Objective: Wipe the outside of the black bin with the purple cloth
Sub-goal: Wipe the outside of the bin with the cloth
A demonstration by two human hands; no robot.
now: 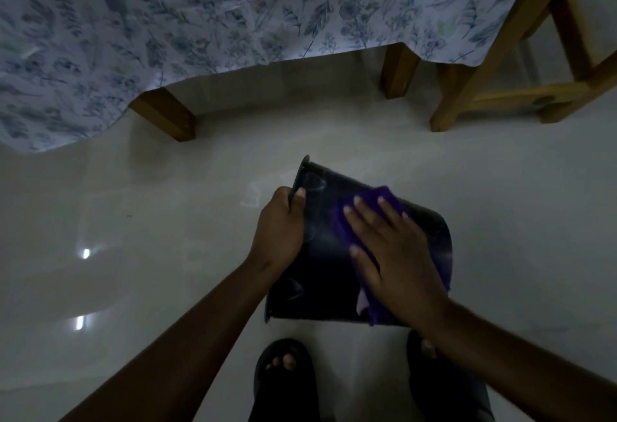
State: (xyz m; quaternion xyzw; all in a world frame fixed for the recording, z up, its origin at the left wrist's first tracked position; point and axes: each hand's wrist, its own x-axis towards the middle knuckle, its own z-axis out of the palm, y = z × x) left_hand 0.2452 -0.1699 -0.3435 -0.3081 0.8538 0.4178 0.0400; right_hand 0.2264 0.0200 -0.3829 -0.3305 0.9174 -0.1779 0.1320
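Note:
The black bin is tipped on its side above the pale floor, rim toward the left. My left hand grips the bin's rim, thumb on the outer wall. My right hand lies flat with fingers spread on the purple cloth, pressing it against the bin's upturned side. The cloth shows beyond my fingertips and hangs out below my palm near the bin's lower edge. The bin's inside is hidden.
A table with a blue floral cloth and wooden legs stands ahead. A wooden chair frame is at the upper right. My feet in dark sandals stand just below the bin on glossy floor.

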